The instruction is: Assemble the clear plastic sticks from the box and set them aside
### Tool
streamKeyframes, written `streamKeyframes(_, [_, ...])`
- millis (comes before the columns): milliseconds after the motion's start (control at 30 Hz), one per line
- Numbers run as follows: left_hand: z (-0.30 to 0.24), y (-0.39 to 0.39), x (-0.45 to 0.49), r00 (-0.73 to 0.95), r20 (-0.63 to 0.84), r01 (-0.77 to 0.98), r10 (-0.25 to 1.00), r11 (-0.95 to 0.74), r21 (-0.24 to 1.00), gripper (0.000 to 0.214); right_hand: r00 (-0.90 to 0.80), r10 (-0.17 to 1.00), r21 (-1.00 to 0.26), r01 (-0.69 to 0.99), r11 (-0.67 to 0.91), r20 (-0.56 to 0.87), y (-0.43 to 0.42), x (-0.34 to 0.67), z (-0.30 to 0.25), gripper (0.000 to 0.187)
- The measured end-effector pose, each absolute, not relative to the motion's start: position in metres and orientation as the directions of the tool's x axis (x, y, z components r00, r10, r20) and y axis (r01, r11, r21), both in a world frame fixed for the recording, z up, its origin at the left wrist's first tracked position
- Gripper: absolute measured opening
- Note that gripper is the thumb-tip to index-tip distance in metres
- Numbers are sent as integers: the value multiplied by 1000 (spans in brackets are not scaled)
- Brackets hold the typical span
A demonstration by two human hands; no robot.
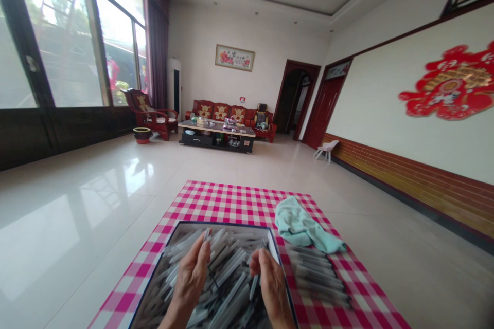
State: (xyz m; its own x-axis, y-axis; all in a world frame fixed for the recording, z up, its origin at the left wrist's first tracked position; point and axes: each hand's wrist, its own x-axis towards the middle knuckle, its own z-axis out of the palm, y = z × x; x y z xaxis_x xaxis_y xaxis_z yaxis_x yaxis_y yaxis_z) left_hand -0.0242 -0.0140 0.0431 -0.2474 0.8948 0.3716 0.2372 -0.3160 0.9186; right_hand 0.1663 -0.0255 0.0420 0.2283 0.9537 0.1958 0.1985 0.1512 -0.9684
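Both of my hands hover over a dark-rimmed box (170, 239) full of several thin grey sleeved sticks (227, 272). My left hand (193, 272) has its fingers held together and raised, with one thin stick between the fingertips. My right hand (270, 280) is closed in a pinch on the end of a thin dark stick that hangs down. The box sits on a pink-and-white checked cloth (227, 203).
A mint-green towel (301, 226) lies on the cloth to the right of the box, above a row of laid-out grey sticks (318, 272). Glossy tiled floor surrounds the cloth. Far off stand a coffee table (216, 133), red sofa (227, 112) and a small white stool (326, 149).
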Motion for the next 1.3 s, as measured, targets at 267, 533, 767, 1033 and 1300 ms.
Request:
streamKeyframes(267, [21,-16,-25,78,707,809,703,-459,367,32,233,912,-898,371,238,338,-21,171,37,35])
streamKeyframes(533, [17,-5,-30,-101,782,879,616,-313,360,37,-245,914,-511,768,386,322,-6,158,49,25])
streamKeyframes(767, [21,-9,-27,-118,786,821,607,-385,421,31,-413,892,-385,805,451,183,-19,172,45,26])
streamKeyframes(1033, [21,-10,-25,-122,779,835,616,-361,416,32,-426,888,-416,785,458,174,-34,200,46,28])
streamKeyframes(1300, [20,-9,-28,-144,785,857,603,-321,403,36,-335,909,-461,785,414,247,-16,178,50,29])
